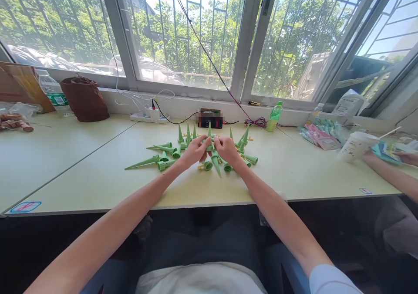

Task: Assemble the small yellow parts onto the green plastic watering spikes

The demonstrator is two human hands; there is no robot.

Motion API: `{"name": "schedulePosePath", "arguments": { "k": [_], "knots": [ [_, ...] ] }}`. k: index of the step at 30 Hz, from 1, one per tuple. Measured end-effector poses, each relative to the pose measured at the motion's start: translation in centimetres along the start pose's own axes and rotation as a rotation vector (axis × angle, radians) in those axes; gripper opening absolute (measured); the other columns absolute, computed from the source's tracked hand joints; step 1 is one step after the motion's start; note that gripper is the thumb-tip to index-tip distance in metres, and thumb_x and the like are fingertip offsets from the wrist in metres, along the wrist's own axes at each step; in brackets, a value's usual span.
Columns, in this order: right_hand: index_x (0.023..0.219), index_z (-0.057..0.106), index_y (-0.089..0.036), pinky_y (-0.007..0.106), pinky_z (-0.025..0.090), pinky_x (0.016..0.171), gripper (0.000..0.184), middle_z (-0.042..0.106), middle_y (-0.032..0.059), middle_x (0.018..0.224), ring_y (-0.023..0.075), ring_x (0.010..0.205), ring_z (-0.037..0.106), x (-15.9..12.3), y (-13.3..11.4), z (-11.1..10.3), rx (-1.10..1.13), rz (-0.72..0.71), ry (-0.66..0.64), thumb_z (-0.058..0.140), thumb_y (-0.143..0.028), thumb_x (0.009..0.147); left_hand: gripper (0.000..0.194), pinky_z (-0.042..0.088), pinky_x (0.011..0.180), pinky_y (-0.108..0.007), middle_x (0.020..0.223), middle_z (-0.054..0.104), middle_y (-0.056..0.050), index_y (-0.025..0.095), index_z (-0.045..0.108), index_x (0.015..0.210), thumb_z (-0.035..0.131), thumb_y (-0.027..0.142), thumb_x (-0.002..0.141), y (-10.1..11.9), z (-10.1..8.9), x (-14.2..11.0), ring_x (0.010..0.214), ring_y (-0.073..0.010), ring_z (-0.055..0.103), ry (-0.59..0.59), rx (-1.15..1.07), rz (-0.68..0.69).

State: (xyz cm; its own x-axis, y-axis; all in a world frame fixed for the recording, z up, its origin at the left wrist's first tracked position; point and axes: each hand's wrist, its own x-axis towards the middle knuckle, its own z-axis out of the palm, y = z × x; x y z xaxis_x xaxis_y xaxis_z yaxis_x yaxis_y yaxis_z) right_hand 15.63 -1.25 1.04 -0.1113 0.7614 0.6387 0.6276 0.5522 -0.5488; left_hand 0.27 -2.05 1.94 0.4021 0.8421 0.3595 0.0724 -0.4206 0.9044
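Between my hands a green plastic watering spike (209, 133) stands point up. My left hand (195, 150) has its fingers closed around the lower part of it. From the other side my right hand (226, 148) pinches close against the same spot; whatever its fingertips hold is too small and hidden to name. More green spikes lie around and beneath both hands, one long spike (142, 162) on its side at the left, one upright spike (180, 134) behind. Small yellow valve pieces, such as this yellow valve (200, 167), stick out of some of them.
Behind the pile a phone (210, 122) leans near the wall. A power strip (149, 118), a brown bag (84, 99) and a water bottle (56, 94) stand left. Rightward are a green drink bottle (274, 117), packets (323, 135), a white cup (357, 147) and another person's hand (406, 157).
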Motion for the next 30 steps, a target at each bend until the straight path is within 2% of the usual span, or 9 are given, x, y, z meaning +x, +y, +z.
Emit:
{"name": "schedulePosePath", "arguments": {
  "k": [4, 6, 12, 16, 21, 24, 27, 30],
  "knots": [
    [0.061, 0.043, -0.019, 0.025, 0.028, 0.058, 0.044, 0.050, -0.0005, 0.057, 0.0104, 0.054, 0.037, -0.2, -0.1, 0.0, -0.020, -0.111, -0.025, 0.034, -0.041, 0.098, 0.036, 0.026, 0.030, -0.019, 0.050, 0.057, 0.001, 0.017, 0.049, 0.083, 0.050, 0.053, 0.089, 0.0, -0.4, 0.1, 0.028, -0.0067, 0.040, -0.040, -0.145, -0.145],
    [0.063, 0.043, -0.019, 0.025, 0.028, 0.058, 0.043, 0.050, -0.0004, 0.059, 0.0106, 0.055, 0.037, -0.2, 0.0, 0.1, -0.036, -0.116, -0.015, 0.033, -0.042, 0.098, 0.035, 0.026, 0.030, -0.019, 0.050, 0.057, 0.001, 0.017, 0.049, 0.083, 0.050, 0.052, 0.090, -0.1, -0.5, 0.1, 0.028, -0.0067, 0.039, -0.043, -0.165, -0.164],
    [0.062, 0.041, -0.019, 0.025, 0.028, 0.057, 0.041, 0.048, -0.0013, 0.058, 0.0102, 0.054, 0.037, -0.1, 0.2, 0.4, 0.001, -0.102, -0.001, 0.033, -0.039, 0.097, 0.036, 0.028, 0.032, -0.018, 0.048, 0.054, 0.004, 0.019, 0.047, 0.083, 0.049, 0.054, 0.090, -0.3, 0.0, 0.0, 0.030, -0.0064, 0.041, 0.043, 0.026, 0.036],
    [0.055, 0.035, -0.020, 0.026, 0.025, 0.055, 0.043, 0.039, -0.0028, 0.050, 0.0098, 0.051, 0.032, 0.1, 0.2, 0.5, 0.021, -0.054, 0.013, 0.034, -0.036, 0.095, 0.036, 0.037, 0.041, -0.017, 0.048, 0.047, 0.007, 0.019, 0.045, 0.081, 0.050, 0.054, 0.089, -0.6, 0.1, -0.1, 0.037, -0.0055, 0.044, 0.115, 0.207, 0.136],
    [0.051, 0.027, -0.020, 0.028, 0.022, 0.053, 0.044, 0.028, -0.0035, 0.048, 0.0099, 0.051, 0.026, 0.2, 0.4, 0.5, 0.006, -0.014, 0.034, 0.036, -0.034, 0.092, 0.034, 0.037, 0.045, -0.016, 0.052, 0.046, 0.007, 0.019, 0.044, 0.080, 0.050, 0.051, 0.089, -1.1, 0.0, -0.1, 0.045, -0.0058, 0.047, 0.098, 0.309, 0.230],
    [0.052, 0.028, -0.021, 0.028, 0.021, 0.053, 0.044, 0.029, -0.0034, 0.048, 0.0101, 0.051, 0.025, 0.2, 0.4, 0.5, 0.002, -0.004, 0.031, 0.036, -0.034, 0.092, 0.034, 0.034, 0.041, -0.017, 0.050, 0.045, 0.007, 0.020, 0.044, 0.080, 0.052, 0.052, 0.088, -1.0, 0.2, 0.0, 0.041, -0.0063, 0.047, 0.089, 0.251, 0.185],
    [0.052, 0.027, -0.020, 0.028, 0.021, 0.053, 0.044, 0.030, -0.0036, 0.047, 0.0100, 0.050, 0.024, 0.1, 0.4, 0.5, -0.003, -0.007, 0.036, 0.036, -0.033, 0.092, 0.037, 0.031, 0.036, -0.018, 0.046, 0.044, 0.008, 0.021, 0.043, 0.081, 0.053, 0.056, 0.087, -0.8, 0.2, 0.0, 0.034, -0.0071, 0.045, 0.023, 0.108, 0.079],
    [0.052, 0.028, -0.020, 0.027, 0.022, 0.054, 0.044, 0.031, -0.0039, 0.047, 0.0098, 0.050, 0.025, 0.0, 0.5, 0.4, -0.009, -0.027, 0.040, 0.037, -0.033, 0.093, 0.040, 0.031, 0.033, -0.018, 0.051, 0.055, 0.004, 0.020, 0.044, 0.083, 0.053, 0.059, 0.086, -0.3, 0.0, 0.0, 0.032, -0.0083, 0.046, -0.070, -0.048, -0.038]
  ]
}}
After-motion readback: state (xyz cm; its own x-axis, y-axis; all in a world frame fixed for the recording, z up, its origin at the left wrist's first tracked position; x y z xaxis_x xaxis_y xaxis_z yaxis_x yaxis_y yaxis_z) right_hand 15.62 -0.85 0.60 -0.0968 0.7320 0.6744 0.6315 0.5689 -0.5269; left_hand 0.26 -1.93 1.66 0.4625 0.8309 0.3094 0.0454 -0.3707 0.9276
